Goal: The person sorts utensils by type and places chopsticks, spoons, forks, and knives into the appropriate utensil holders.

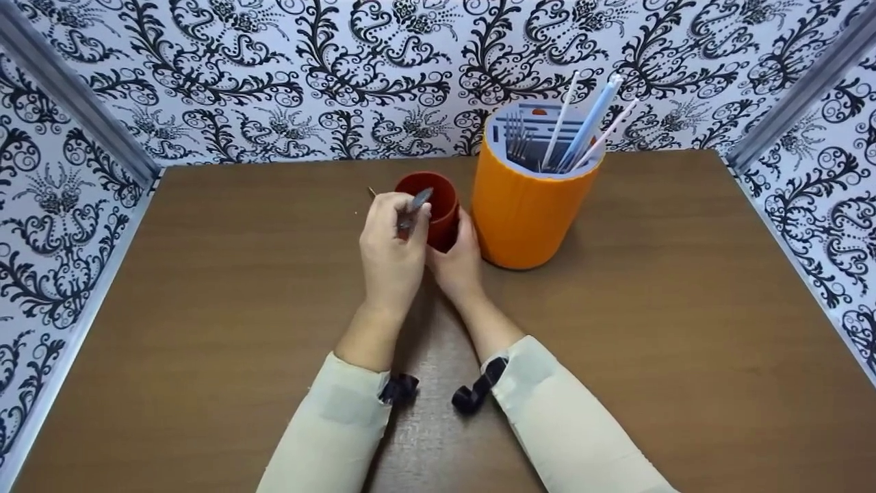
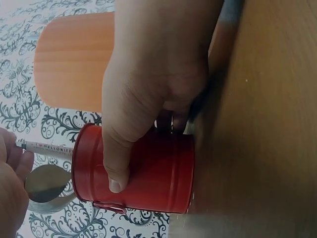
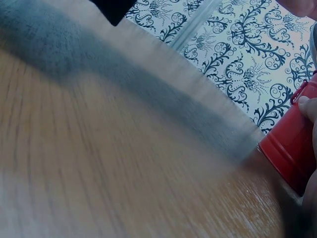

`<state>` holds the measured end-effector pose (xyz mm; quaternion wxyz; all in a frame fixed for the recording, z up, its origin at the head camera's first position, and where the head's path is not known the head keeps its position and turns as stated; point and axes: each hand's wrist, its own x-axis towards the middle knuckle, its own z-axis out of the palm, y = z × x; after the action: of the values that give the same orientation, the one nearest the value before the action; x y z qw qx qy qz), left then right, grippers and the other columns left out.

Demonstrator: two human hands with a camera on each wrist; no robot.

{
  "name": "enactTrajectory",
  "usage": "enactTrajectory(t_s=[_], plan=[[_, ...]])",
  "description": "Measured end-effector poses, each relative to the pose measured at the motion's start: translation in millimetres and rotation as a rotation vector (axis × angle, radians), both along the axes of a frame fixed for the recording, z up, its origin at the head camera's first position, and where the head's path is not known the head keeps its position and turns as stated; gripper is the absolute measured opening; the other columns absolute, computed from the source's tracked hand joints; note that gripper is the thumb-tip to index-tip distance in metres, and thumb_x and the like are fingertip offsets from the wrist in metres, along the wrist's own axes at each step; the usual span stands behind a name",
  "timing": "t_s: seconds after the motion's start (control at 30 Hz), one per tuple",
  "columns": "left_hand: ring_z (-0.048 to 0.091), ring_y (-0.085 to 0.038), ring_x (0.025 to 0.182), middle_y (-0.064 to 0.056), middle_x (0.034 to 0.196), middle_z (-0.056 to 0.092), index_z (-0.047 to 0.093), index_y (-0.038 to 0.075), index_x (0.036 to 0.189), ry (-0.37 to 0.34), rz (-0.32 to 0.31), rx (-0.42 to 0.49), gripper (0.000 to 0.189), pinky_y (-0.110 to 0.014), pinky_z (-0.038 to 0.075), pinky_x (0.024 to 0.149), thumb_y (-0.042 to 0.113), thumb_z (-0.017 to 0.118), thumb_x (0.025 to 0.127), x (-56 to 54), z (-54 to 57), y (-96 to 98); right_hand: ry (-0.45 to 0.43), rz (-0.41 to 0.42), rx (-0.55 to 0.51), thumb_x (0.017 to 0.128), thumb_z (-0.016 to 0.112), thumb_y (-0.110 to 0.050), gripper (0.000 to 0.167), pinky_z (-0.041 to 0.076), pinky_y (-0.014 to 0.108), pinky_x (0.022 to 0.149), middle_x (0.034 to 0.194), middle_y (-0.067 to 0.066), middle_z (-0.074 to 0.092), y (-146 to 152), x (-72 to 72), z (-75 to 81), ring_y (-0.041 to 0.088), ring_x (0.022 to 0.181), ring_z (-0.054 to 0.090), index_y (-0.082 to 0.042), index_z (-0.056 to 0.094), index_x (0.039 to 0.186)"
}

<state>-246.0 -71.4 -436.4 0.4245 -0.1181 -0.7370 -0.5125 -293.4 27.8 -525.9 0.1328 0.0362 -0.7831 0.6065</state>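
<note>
A red cup [image 1: 448,226] with a small side handle stands on the table. My right hand [image 1: 460,267] grips it from the right, its thumb pressed along the wall in the left wrist view. Above the mouth, my left hand [image 1: 393,246] has its thumb and fingers pinched on a slim white stick with printed lettering [image 2: 49,148], whose lower part is hidden in the cup. A round spoon bowl [image 2: 48,182] and a pale curved piece [image 2: 52,204] stick out of the cup beside the stick. Only part of the red cup [image 3: 292,141] appears in the right wrist view.
A tall orange holder [image 1: 530,212] stands close to the right of the cup. Forks [image 1: 518,133] and several long white, blue and pink sticks [image 1: 592,120] rise from it. Left of the left hand shows a thin gold tip [image 1: 371,191]. A patterned wall [image 1: 376,68] borders the wooden table.
</note>
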Motion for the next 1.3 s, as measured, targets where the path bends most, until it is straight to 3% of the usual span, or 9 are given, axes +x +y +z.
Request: enactTrajectory(t_s=[0.13,0.37,0.63,0.83,1.17,1.3], plan=[[0.065,-0.023,0.092,-0.015,0.096,0.067,0.066,-0.001,0.095,0.004,-0.025,-0.019,0.012,-0.030,0.059,0.085,0.009,0.073,0.096,1.9,-0.4,3.6,-0.015,0.011,-0.029,0.087,0.083,-0.023,0.081,0.044,0.041,0.119,0.151,0.013,0.054,1,1.1,1.9,0.026,0.134,0.055,-0.004,0.042,0.154],[0.064,-0.022,0.091,-0.014,0.097,0.067,0.067,-0.001,0.097,-0.088,-0.084,0.021,0.009,-0.028,0.059,0.081,0.005,0.073,0.095,1.1,-7.8,9.9,0.017,0.012,-0.012,0.090,0.079,-0.016,0.072,0.042,0.040,0.121,0.150,0.014,0.056,2,0.9,3.5,0.027,0.135,0.055,-0.001,0.045,0.152],[0.070,-0.023,0.090,-0.014,0.096,0.074,0.072,-0.001,0.099,-0.164,-0.029,0.027,0.014,-0.030,0.062,0.083,0.011,0.076,0.094,-1.4,-16.3,6.9,0.000,0.018,-0.019,0.086,0.082,-0.013,0.077,0.041,0.041,0.122,0.152,0.013,0.055,1,2.0,3.5,0.027,0.138,0.054,-0.003,0.044,0.153],[0.074,-0.023,0.090,-0.015,0.097,0.075,0.073,-0.002,0.101,-0.225,-0.028,0.056,0.016,-0.031,0.063,0.084,0.011,0.077,0.093,-4.6,-19.6,4.3,-0.009,0.012,-0.008,0.085,0.083,-0.013,0.080,0.042,0.041,0.121,0.152,0.013,0.054,1,1.2,3.1,0.027,0.137,0.054,-0.004,0.043,0.153],[0.069,-0.021,0.092,-0.010,0.098,0.075,0.078,0.002,0.098,-0.240,0.035,0.000,0.009,-0.031,0.059,0.085,0.011,0.078,0.093,-8.8,-23.9,0.4,-0.015,-0.030,0.051,0.089,0.080,-0.018,0.072,0.042,0.042,0.121,0.148,0.018,0.056,-2,-0.7,5.3,0.030,0.136,0.055,0.000,0.046,0.150],[0.067,-0.021,0.092,-0.011,0.098,0.072,0.078,0.001,0.103,-0.281,0.047,0.018,0.012,-0.031,0.058,0.084,0.007,0.076,0.092,-10.0,-27.0,-0.4,-0.009,-0.031,0.057,0.088,0.080,-0.018,0.073,0.043,0.042,0.120,0.148,0.018,0.056,-2,-0.5,5.3,0.030,0.136,0.056,-0.001,0.046,0.150]])
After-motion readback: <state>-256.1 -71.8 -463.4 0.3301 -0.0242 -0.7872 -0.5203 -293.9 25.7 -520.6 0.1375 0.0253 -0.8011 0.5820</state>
